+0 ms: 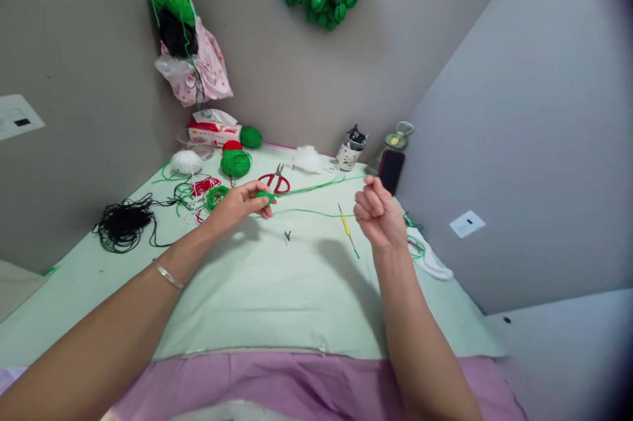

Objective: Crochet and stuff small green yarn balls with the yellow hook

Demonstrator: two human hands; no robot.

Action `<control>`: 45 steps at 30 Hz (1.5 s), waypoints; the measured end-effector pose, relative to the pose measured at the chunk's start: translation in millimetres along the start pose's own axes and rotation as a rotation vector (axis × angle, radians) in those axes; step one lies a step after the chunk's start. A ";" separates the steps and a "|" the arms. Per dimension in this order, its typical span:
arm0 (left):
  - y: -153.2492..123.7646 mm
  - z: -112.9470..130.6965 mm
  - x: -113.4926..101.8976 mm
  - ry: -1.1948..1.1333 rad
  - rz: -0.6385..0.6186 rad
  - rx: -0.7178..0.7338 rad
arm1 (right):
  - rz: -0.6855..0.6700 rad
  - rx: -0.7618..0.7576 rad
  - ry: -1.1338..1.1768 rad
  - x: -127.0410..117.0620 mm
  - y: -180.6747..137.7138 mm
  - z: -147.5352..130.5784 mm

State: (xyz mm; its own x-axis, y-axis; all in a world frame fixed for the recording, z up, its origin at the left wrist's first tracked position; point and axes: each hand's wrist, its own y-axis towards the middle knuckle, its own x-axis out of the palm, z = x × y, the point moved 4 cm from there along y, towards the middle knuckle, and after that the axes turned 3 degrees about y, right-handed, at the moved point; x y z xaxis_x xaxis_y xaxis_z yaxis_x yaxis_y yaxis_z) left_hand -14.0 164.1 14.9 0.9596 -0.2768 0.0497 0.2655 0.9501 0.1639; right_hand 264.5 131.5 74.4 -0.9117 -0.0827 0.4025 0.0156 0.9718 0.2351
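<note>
Between the thumb and fingers of my left hand (246, 200) is a small green crochet piece (266, 196). Green yarn (316, 187) stretches from it to my right hand (378, 210), whose fingers are closed on the strand. Any needle in that pinch is too small to make out. A second, slacker strand runs lower between the two hands. On the table just left of my right hand lies a yellow-handled crochet hook (345, 223). Red-handled scissors (275, 182) rest behind my left hand. A small dark item (287, 236) lies on the cloth between my forearms.
At the left are tangled black yarn (126, 222), a white ball (186, 161) and a green ball (236, 162). Behind stand a tissue box (214, 133), white stuffing (307, 159) and a cup (350, 154). A phone (391, 170) leans at the right; a yarn bag (208, 64) hangs above.
</note>
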 end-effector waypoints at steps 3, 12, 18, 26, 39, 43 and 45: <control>6.9 -6.1 -20.2 -0.040 0.155 -0.006 | 0.095 -0.124 0.054 -14.9 2.7 -14.0; 13.7 -12.9 -55.5 -0.152 0.519 0.034 | 0.058 -0.340 0.098 -18.6 -21.7 -36.6; 12.7 -10.8 -50.0 -0.135 0.481 0.054 | -0.373 -0.118 -0.347 -19.5 -24.6 -27.1; 0.9 -2.0 -0.1 -0.032 0.197 0.090 | 0.076 0.292 -1.517 -57.3 9.0 17.8; -41.6 19.2 51.8 -0.052 -0.065 0.087 | -0.127 0.269 -1.043 -18.1 -3.4 22.2; -66.4 16.8 59.2 -0.132 -0.075 -0.021 | -0.052 -0.029 -0.366 22.0 -38.7 -5.8; -75.6 15.9 60.6 -0.179 -0.061 -0.046 | 0.025 -0.139 -0.156 33.6 -59.7 -9.1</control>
State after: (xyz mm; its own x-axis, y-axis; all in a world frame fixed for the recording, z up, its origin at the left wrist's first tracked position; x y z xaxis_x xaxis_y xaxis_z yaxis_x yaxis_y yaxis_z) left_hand 22.6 73.2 21.1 0.9108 -0.3517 0.2160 0.3311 0.9351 0.1267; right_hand 236.7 68.7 81.9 -0.9627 -0.0136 0.2701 0.0853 0.9326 0.3507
